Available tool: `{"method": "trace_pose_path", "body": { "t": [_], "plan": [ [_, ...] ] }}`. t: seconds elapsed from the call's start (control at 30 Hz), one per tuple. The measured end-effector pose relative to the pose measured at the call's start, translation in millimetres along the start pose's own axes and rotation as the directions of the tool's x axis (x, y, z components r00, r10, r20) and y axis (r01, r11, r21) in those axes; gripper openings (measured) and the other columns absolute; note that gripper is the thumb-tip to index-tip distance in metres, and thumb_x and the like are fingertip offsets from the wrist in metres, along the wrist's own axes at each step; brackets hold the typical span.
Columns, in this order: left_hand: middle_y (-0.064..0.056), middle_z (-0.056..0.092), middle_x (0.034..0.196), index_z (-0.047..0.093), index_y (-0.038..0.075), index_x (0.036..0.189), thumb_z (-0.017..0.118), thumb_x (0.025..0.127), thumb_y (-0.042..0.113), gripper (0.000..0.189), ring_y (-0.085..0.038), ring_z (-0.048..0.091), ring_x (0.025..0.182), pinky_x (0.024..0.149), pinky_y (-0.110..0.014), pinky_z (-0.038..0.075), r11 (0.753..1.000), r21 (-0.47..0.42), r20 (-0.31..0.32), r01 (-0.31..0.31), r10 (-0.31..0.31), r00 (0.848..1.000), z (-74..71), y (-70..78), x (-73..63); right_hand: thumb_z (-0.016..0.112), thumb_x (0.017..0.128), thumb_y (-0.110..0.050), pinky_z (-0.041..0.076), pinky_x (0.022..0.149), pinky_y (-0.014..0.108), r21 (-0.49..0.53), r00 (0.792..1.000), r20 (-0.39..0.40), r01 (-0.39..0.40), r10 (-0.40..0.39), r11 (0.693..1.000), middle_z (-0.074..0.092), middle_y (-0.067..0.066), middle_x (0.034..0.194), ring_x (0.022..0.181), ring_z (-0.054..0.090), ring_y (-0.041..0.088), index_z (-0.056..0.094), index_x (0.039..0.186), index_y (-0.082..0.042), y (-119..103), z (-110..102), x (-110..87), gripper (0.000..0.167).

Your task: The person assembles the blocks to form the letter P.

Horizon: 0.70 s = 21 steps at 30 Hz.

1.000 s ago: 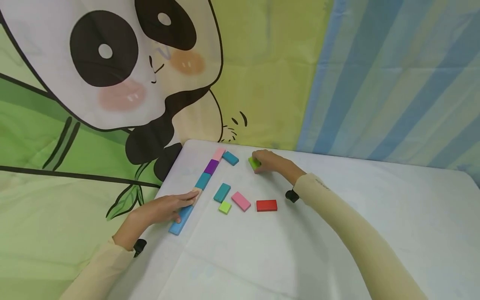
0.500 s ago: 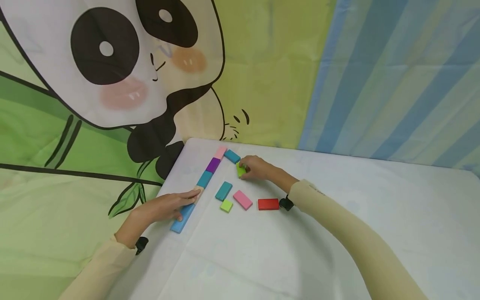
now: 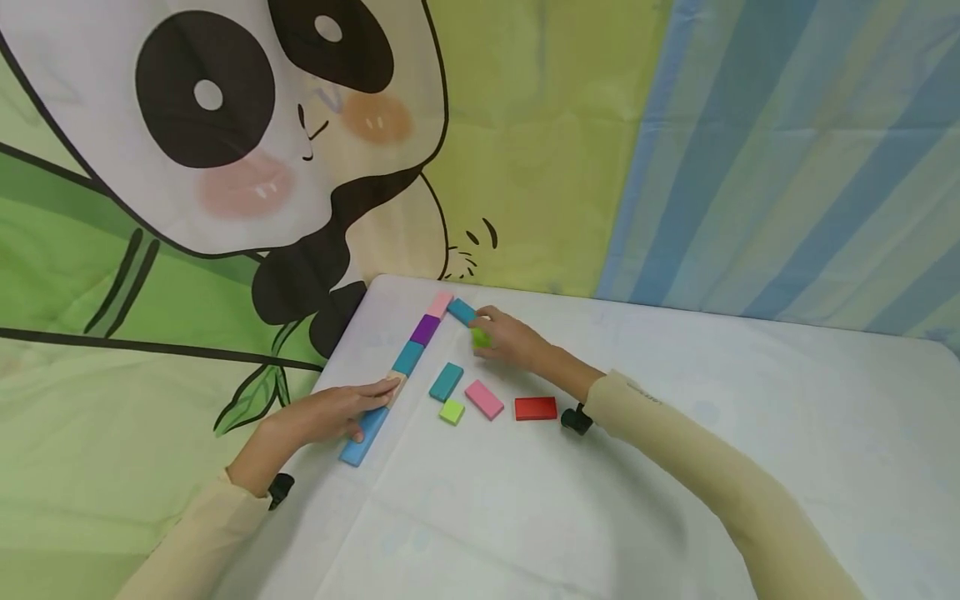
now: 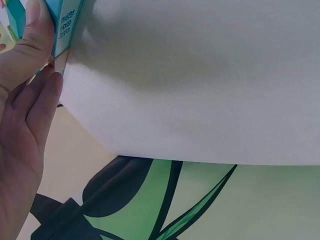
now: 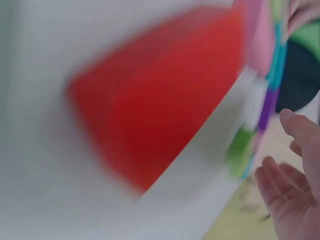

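My left hand (image 3: pixel 324 418) rests along a slanting row of blocks, its index finger on the peach block (image 3: pixel 400 379) and its thumb on the light blue block (image 3: pixel 356 451). In the left wrist view, lettering shows on a blue block (image 4: pixel 67 22) beside the thumb. A teal block (image 3: pixel 407 358), a purple block (image 3: pixel 426 331) and a pink block (image 3: pixel 440 305) continue the row. At its far end, a blue block (image 3: pixel 461 311) angles off rightward. My right hand (image 3: pixel 516 342) is at a lime green block (image 3: pixel 481 338) by that blue block; thumb and fingers stand apart in the right wrist view.
Loose on the white table (image 3: pixel 675 417) lie a teal block (image 3: pixel 447 382), a small lime block (image 3: pixel 452 412), a pink block (image 3: pixel 484 400) and a red block (image 3: pixel 536 408), under the right forearm's near side. A panda-printed cloth (image 3: pixel 517 150) hangs behind.
My right hand has carried the lime green block leftward to the angled blue block, and its fingers have loosened around it. The left hand keeps its place on the row.
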State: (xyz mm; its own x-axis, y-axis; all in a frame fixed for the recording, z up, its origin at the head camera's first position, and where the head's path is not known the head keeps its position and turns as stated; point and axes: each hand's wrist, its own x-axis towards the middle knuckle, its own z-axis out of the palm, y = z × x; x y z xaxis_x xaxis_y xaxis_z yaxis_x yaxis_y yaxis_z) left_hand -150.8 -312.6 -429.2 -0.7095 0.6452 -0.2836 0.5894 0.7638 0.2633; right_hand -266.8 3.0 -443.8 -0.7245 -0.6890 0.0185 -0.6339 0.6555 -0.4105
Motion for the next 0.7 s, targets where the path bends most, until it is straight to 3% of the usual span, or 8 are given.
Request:
{"method": "trace_pose_path", "body": {
  "t": [0.1, 0.2, 0.3, 0.43, 0.7],
  "plan": [
    [-0.015, 0.027, 0.159, 0.036, 0.002, 0.148, 0.073, 0.078, 0.028, 0.083, -0.037, 0.041, 0.139, 0.102, -0.044, 0.047, 1.000, 0.029, 0.006, -0.007, 0.007, 1.000, -0.4, 1.0, 0.5, 0.067, 0.092, -0.020, 0.050, 0.102, 0.034, -0.066, 0.989, 0.080, 0.133, -0.127, 0.989, 0.051, 0.009, 0.141, 0.128, 0.053, 0.023, 0.058, 0.133, -0.012, -23, 1, -7.1, 0.043],
    [-0.014, 0.027, 0.160, 0.034, 0.004, 0.149, 0.073, 0.079, 0.027, 0.084, -0.035, 0.043, 0.138, 0.101, -0.043, 0.048, 0.999, 0.047, 0.014, -0.002, 0.001, 1.000, -0.4, 2.1, 2.1, 0.063, 0.095, -0.016, 0.048, 0.104, 0.032, -0.162, 0.947, 0.200, 0.287, -0.253, 0.944, 0.052, 0.005, 0.145, 0.133, 0.049, 0.022, 0.058, 0.135, -0.014, -41, 4, -8.6, 0.041],
    [-0.014, 0.026, 0.160, 0.033, 0.005, 0.150, 0.074, 0.079, 0.027, 0.085, -0.035, 0.044, 0.138, 0.100, -0.042, 0.048, 0.999, 0.052, 0.015, -0.006, 0.005, 1.000, -0.3, 1.8, 3.0, 0.059, 0.097, -0.013, 0.045, 0.108, 0.031, -0.263, 0.907, 0.296, 0.379, -0.300, 0.887, 0.053, 0.002, 0.146, 0.136, 0.048, 0.019, 0.056, 0.138, -0.017, -51, 10, -3.4, 0.041],
    [-0.015, 0.025, 0.160, 0.032, 0.003, 0.150, 0.073, 0.080, 0.026, 0.084, -0.036, 0.042, 0.139, 0.102, -0.042, 0.047, 0.999, 0.047, 0.022, -0.016, 0.015, 1.000, 0.0, 2.5, 3.6, 0.056, 0.098, -0.013, 0.045, 0.107, 0.028, -0.302, 0.890, 0.364, 0.393, -0.276, 0.869, 0.059, -0.001, 0.139, 0.132, 0.052, 0.016, 0.057, 0.136, -0.019, -52, 18, 0.2, 0.038],
    [-0.014, 0.027, 0.160, 0.034, 0.004, 0.149, 0.073, 0.079, 0.025, 0.083, -0.035, 0.042, 0.138, 0.101, -0.043, 0.048, 0.999, 0.042, 0.003, -0.004, 0.004, 1.000, -0.9, 2.5, -0.4, 0.057, 0.098, -0.012, 0.047, 0.105, 0.029, -0.260, 0.892, 0.378, 0.360, -0.248, 0.896, 0.062, -0.001, 0.133, 0.127, 0.054, 0.017, 0.061, 0.131, -0.019, -50, 13, -18.5, 0.034]
  ]
}}
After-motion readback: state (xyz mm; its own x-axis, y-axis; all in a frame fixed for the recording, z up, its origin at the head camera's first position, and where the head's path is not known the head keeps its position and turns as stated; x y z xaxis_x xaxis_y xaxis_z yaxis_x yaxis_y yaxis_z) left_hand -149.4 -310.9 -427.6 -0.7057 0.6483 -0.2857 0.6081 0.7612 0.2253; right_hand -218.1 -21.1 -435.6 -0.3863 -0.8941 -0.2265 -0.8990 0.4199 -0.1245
